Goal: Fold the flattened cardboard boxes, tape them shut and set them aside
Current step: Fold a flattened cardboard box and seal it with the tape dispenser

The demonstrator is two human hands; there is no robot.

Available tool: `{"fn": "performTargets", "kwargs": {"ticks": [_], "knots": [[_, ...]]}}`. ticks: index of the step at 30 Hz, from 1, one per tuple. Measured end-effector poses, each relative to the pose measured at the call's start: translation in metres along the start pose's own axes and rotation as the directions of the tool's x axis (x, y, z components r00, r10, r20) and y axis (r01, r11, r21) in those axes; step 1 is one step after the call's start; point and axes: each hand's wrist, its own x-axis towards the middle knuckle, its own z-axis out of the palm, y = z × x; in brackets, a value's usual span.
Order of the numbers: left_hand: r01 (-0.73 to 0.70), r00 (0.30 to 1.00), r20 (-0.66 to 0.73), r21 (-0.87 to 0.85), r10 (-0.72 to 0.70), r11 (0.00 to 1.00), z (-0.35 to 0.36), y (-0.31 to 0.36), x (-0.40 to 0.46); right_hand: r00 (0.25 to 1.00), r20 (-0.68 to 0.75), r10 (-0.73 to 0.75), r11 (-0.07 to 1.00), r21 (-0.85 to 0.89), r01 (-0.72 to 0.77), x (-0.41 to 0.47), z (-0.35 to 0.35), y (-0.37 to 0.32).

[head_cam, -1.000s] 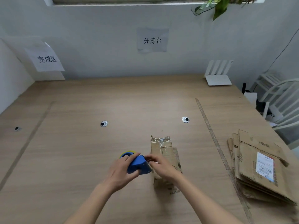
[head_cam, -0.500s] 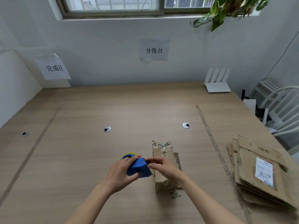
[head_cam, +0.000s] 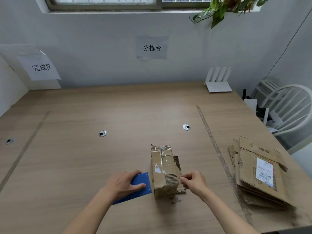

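A small, worn cardboard box (head_cam: pixel 163 168), folded up, stands on the wooden table (head_cam: pixel 84 157) in front of me. My left hand (head_cam: pixel 123 184) grips a blue tape dispenser (head_cam: pixel 143 179) just left of the box. My right hand (head_cam: pixel 194 182) is at the box's right edge. Its fingertips pinch together on what looks like the end of clear tape. The tape itself is hard to see. A stack of flattened cardboard boxes (head_cam: pixel 258 173) lies at the right of the table.
A white router (head_cam: pixel 218 81) stands at the table's back right. A white chair (head_cam: pixel 290 107) is beyond the right edge. A strip (head_cam: pixel 214 142) runs along the table between the box and the stack. Paper signs hang on the wall.
My hands, together at the dispenser before, have moved apart. The dispenser is now left of the box and my right hand is at its right edge. The view has tilted upward.
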Motion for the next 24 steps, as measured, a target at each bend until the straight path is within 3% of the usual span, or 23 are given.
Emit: {"fn": "performTargets", "kwargs": {"ticks": [12,16,18,22,24], "knots": [[0.016,0.999,0.031,0.127,-0.020,0.992,0.020,0.015,0.031,0.998,-0.029,0.049,0.991,-0.120,-0.052,0.030,0.012,0.017],[0.021,0.999,0.044,0.108,-0.026,0.994,0.036,0.017,0.035,0.992,-0.054,0.117,0.993,0.000,-0.118,0.028,0.030,0.024],[0.018,0.999,0.042,0.108,-0.023,0.994,0.040,0.017,0.036,0.988,-0.076,0.132,0.991,-0.020,-0.134,0.026,0.032,0.027],[0.014,0.999,0.043,0.028,-0.015,1.000,0.043,0.019,0.036,0.966,-0.256,-0.019,0.999,-0.050,0.006,0.017,0.035,0.009],[0.016,0.999,0.037,-0.005,-0.016,1.000,0.043,0.021,0.036,0.977,-0.185,-0.103,0.993,-0.078,0.090,0.012,0.050,-0.005]]}}
